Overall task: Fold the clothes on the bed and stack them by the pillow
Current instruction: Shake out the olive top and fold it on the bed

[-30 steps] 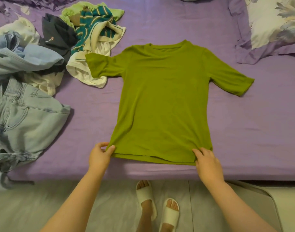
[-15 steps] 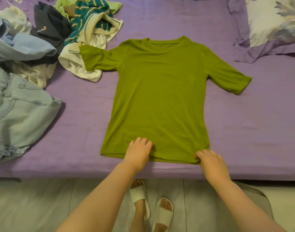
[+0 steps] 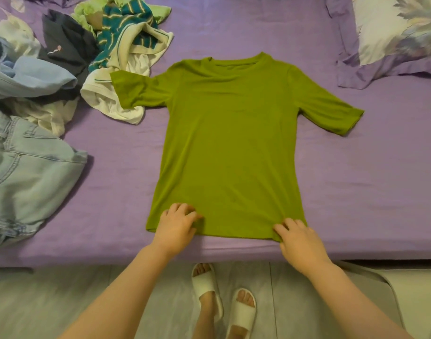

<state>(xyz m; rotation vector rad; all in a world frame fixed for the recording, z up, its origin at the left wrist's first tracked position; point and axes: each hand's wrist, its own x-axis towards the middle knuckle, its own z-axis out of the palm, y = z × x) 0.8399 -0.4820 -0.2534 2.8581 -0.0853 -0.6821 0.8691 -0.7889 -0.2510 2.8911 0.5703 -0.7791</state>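
A green T-shirt (image 3: 231,143) lies flat and face up on the purple bed (image 3: 356,192), collar away from me, both sleeves spread out. My left hand (image 3: 176,222) rests on the hem a little in from its left corner, fingers spread on the cloth. At the hem's right corner, my right hand (image 3: 298,238) lies with its fingers and thumb on top of the fabric. The shirt's left sleeve overlaps a white garment (image 3: 111,104). A floral pillow (image 3: 393,33) sits at the far right of the bed.
A loose pile fills the left of the bed: light jeans (image 3: 31,172), a pale blue shirt (image 3: 31,77), a dark garment (image 3: 67,45) and a teal striped top (image 3: 126,37). The bed's front edge (image 3: 209,253) runs just below my hands. Below it are my feet in white slippers (image 3: 207,289).
My left hand left the hem's left corner, slid inward onto the shirt, then came back a little to the left. My right hand stayed at the right corner.
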